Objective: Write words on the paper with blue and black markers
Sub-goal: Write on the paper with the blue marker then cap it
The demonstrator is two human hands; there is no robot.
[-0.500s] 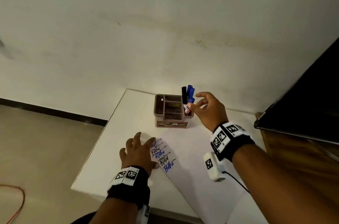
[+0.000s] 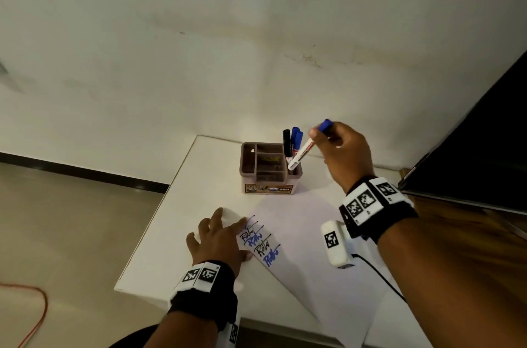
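Note:
A white sheet of paper (image 2: 302, 256) lies slantwise on the white table (image 2: 205, 190), with several words in black and blue ink near its top left corner. My left hand (image 2: 219, 242) presses flat on that corner, fingers spread. My right hand (image 2: 342, 151) holds a blue-capped white marker (image 2: 306, 148) tilted, cap up, its lower end just over the right compartment of the brown organizer (image 2: 265, 171). A black marker (image 2: 287, 141) and two blue markers (image 2: 296, 138) stand in that compartment.
The table's left and front edges drop to a tiled floor with a red cable (image 2: 34, 307) at lower left. A dark panel (image 2: 479, 153) and wooden furniture (image 2: 470, 233) stand on the right. A white wall rises close behind.
My right hand has closed on a blue marker and lifted it up out of the organizer. My left hand stays on the paper.

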